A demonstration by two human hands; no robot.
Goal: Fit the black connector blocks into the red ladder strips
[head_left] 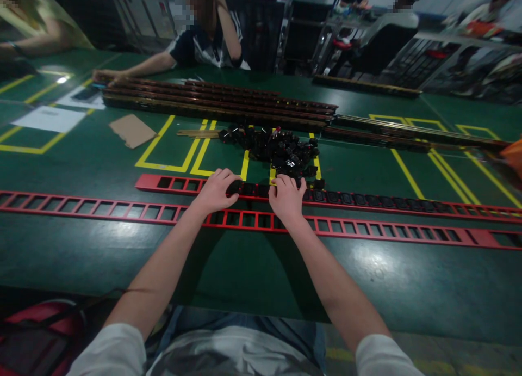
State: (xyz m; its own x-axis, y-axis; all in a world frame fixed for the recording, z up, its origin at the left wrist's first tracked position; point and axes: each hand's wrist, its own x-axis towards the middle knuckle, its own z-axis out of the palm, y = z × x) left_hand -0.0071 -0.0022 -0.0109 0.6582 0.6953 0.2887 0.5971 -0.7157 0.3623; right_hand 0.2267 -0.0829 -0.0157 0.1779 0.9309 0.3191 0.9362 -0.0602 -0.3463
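Left hand (219, 191) curls beside a black block (234, 187) on the far red strip (147, 182); right hand (287, 197) bends over it, farther right. Either's grip? Can't tell. Black parts (285, 150) heap beyond!

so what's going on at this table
Someone's left hand and right hand are down at the farther red slotted strip, a little apart. Black parts sit in a run of its slots right of the right hand. A loose black pile lies just beyond, and a second red strip runs closer in. Whether either hand grips a part is hard to tell.
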